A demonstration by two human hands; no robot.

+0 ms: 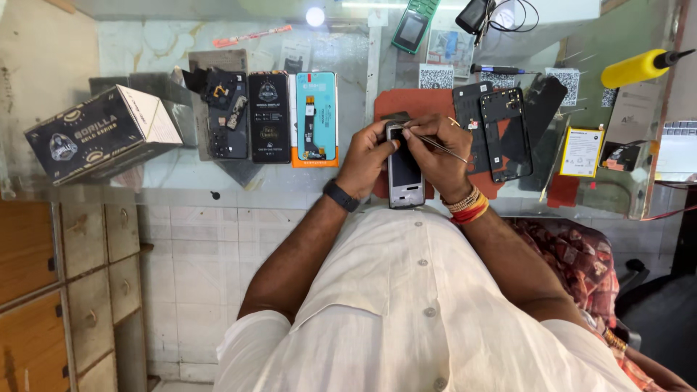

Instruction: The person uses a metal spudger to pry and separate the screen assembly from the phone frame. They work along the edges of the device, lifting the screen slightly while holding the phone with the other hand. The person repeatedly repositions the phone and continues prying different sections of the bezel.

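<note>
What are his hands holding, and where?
Left hand grips the phone by its top left edge; right hand pinches tweezers near their front end.

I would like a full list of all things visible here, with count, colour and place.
small phone: 1, grey and black, held over red mat
tweezers: 1, metal, in right hand
red mat: 1, red, table centre
box: 1, black and white, far left
display panels: 2, black and teal, left of mat
opened phone parts: several, black, right of mat
yellow-handled tool: 1, upper right
battery: 1, white and yellow, right
drawers: wooden, lower left
left hand: grips phone
right hand: grips tweezers
</note>
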